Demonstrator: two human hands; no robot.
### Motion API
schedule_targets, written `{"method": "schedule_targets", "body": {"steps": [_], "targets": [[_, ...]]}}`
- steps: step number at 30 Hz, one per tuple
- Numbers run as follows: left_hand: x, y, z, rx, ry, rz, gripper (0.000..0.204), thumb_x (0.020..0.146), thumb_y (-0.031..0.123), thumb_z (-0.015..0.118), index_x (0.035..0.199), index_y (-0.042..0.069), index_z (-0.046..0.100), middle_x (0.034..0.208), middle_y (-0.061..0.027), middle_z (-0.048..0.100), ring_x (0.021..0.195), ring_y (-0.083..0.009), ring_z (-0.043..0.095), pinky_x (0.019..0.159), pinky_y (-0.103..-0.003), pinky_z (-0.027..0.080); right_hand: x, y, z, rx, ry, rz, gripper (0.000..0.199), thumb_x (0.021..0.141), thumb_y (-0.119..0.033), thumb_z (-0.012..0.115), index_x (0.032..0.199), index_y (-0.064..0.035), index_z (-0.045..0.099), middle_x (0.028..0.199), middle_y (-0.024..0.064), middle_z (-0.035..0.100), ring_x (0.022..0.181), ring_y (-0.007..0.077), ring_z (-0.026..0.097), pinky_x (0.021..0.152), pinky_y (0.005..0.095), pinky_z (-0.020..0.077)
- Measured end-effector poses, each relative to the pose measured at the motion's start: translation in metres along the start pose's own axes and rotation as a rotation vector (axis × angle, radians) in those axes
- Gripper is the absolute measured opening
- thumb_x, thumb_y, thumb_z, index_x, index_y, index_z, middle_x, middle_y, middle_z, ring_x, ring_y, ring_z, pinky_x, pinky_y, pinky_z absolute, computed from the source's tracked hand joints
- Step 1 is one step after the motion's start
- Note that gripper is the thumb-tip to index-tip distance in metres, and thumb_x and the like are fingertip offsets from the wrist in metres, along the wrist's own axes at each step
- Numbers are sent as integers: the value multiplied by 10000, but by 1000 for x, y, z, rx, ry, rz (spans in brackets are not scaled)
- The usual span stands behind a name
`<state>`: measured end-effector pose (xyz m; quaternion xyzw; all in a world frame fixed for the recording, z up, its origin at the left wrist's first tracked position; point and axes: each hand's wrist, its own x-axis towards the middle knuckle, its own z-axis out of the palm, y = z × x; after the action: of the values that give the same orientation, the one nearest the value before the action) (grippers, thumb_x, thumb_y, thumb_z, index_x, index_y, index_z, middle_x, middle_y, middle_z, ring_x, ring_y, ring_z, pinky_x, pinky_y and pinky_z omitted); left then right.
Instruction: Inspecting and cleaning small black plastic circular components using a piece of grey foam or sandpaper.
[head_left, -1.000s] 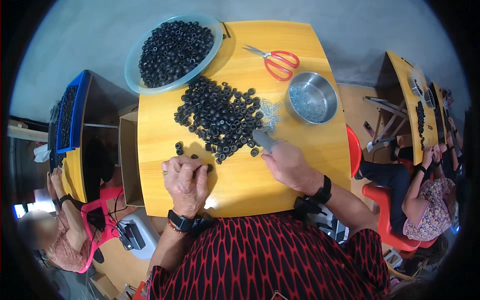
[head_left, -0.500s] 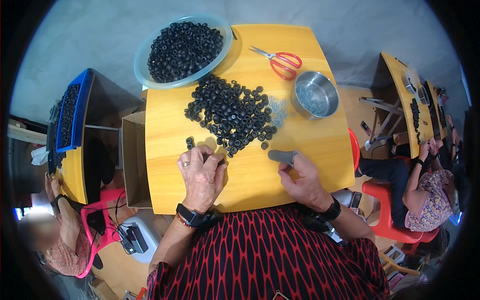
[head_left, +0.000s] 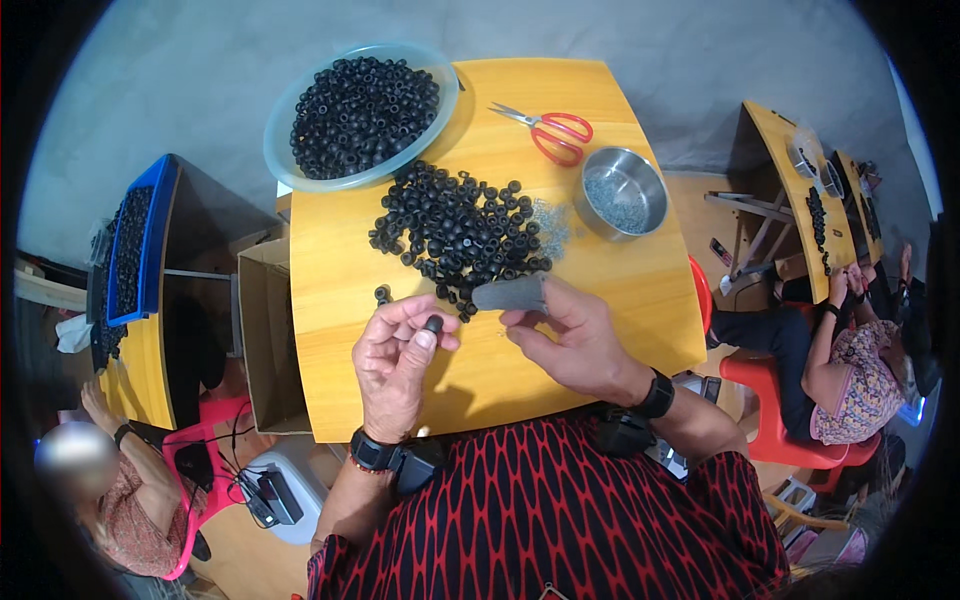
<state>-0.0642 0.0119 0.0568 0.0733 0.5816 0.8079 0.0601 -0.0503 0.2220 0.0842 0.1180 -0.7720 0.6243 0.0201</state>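
My left hand (head_left: 395, 355) is raised above the near part of the table, its thumb and fingers closed on a small black hollow plastic piece (head_left: 434, 324). Close to its right, my right hand (head_left: 575, 335) wears a grey sleeve (head_left: 510, 294) on the index finger. That finger stretches over the thumb, and whatever may be pinched there is too small to make out. Beyond both hands lies a loose pile of similar black pieces (head_left: 450, 225). Small silvery metal bits (head_left: 551, 232) are scattered at the pile's right edge.
A pale blue bowl (head_left: 278, 150) heaped with black pieces stands far left on the yellow table (head_left: 340, 385). Red-handled scissors (head_left: 560, 136) and a steel bowl (head_left: 640, 222) of metal bits are far right. People sit at tables on both sides.
My left hand has lifted a black piece off the table and turned so that it shows between thumb and fingers. My right hand has moved left, close to the left one.
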Motion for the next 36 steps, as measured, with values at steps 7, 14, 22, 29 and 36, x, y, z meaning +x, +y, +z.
{"method": "schedule_targets", "body": {"steps": [7, 14, 22, 29, 36], "targets": [[0, -8, -4, -461, -53, -178, 237, 990, 164, 590, 1160, 0, 565, 1060, -188, 688, 860, -220, 695, 811, -332, 566, 16, -3, 26, 157, 12, -68, 312, 867, 51, 640, 1168, -28, 635, 939, 55, 614, 847, 121, 642, 741, 260, 532], [-1, -16, -3, -403, -52, -159, 251, 986, 192, 603, 1159, 20, 546, 1043, -141, 692, 870, -202, 698, 815, -329, 569, 20, -9, 26, -108, -3, -161, 223, 828, -2, 701, 1036, -3, 621, 873, 117, 621, 782, 239, 656, 673, 331, 523], [-2, -22, 3, -511, -30, -246, 222, 992, 151, 584, 1161, 11, 546, 1055, -125, 673, 868, -185, 692, 830, -343, 572, 22, -5, 25, -307, 20, -217, 135, 829, -21, 678, 894, 15, 565, 807, 175, 555, 723, 353, 596, 601, 409, 473], [-2, -22, 9, -530, -29, -264, 178, 998, 127, 565, 1139, 19, 545, 1014, -88, 665, 836, -155, 678, 787, -299, 568, 23, -6, 22, -450, -7, -295, 150, 807, -20, 684, 887, 8, 560, 773, 149, 513, 697, 350, 557, 589, 434, 460], [-3, -19, 15, -579, -3, -335, 102, 995, 114, 569, 1071, 50, 543, 959, -53, 654, 781, -133, 659, 755, -280, 557, 26, -13, 17, -593, -159, -421, 197, 761, -58, 662, 926, 0, 570, 794, 126, 535, 748, 315, 574, 634, 413, 475]]}}
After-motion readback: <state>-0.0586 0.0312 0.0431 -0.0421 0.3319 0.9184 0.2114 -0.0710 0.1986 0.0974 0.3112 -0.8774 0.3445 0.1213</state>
